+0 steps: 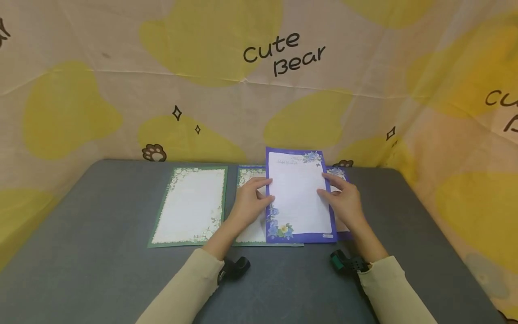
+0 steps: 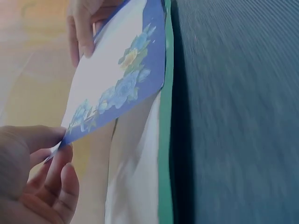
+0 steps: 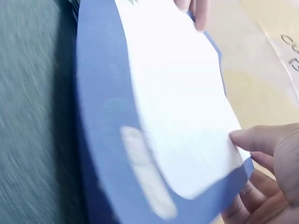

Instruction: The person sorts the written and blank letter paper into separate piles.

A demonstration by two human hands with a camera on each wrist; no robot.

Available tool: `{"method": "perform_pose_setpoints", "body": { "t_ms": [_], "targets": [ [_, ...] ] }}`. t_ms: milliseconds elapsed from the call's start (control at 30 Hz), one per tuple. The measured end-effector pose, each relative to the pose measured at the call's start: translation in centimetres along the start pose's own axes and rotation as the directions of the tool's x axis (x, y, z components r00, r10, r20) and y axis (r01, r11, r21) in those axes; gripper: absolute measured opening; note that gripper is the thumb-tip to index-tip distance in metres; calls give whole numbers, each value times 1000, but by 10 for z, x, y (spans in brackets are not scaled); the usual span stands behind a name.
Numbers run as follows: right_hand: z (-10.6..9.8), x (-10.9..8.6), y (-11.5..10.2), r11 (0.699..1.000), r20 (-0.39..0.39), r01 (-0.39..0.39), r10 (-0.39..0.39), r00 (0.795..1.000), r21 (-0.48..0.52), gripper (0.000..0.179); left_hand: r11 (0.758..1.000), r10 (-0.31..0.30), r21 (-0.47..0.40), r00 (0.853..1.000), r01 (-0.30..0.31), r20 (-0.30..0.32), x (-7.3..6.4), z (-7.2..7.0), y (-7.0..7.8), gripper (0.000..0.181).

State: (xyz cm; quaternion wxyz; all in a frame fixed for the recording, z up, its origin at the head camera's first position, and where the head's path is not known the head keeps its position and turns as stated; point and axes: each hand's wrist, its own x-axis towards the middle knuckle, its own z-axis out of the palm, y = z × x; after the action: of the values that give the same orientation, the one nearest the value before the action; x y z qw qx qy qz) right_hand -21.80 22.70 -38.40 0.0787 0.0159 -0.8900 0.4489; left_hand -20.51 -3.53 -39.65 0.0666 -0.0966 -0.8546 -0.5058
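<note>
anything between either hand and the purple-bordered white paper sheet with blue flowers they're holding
Nothing visible: the left hand and right hand pinch opposite side edges of the purple-bordered white paper sheet directly. The partly covered green-bordered floral paper sheet shows behind it, not between it and either hand.

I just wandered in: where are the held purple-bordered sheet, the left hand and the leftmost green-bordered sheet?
Held purple-bordered sheet [image 1: 297, 196], head view: middle of its white area.
Left hand [image 1: 248, 202], head view: middle of the hand.
Leftmost green-bordered sheet [image 1: 188, 207], head view: its white middle.
</note>
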Motion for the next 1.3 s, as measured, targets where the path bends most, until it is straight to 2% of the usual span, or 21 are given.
{"method": "perform_pose_setpoints", "body": {
  "t_ms": [233,333,433,600,800,1033,1200,1300],
  "targets": [
    [-19,3,10,989,-63,-111,105,992,-99,48,1000,-28,-12,999,29,25,10,30,17,51],
    [-24,5,14,984,-77,-141,133,988,-112,49,999,-34,-20,999,34,30,15,43,22,51],
    [-28,6,18,982,-89,-141,130,987,-124,49,999,-45,-18,998,45,34,18,55,25,51],
    [-33,10,30,978,-116,-69,46,992,-199,49,998,-58,24,998,57,30,22,71,23,50],
    [-31,13,42,973,-66,-35,20,998,-229,54,992,-62,116,998,58,29,24,78,20,51],
    [-29,13,61,960,-60,2,-19,998,-279,52,946,-115,311,990,86,76,28,86,23,55],
    [-28,9,71,953,-35,-14,4,999,-302,50,931,-131,353,986,89,99,31,91,25,56],
    [-27,9,76,951,-34,-3,-8,999,-310,47,927,-135,367,983,81,125,32,93,26,58]
  ]
}}
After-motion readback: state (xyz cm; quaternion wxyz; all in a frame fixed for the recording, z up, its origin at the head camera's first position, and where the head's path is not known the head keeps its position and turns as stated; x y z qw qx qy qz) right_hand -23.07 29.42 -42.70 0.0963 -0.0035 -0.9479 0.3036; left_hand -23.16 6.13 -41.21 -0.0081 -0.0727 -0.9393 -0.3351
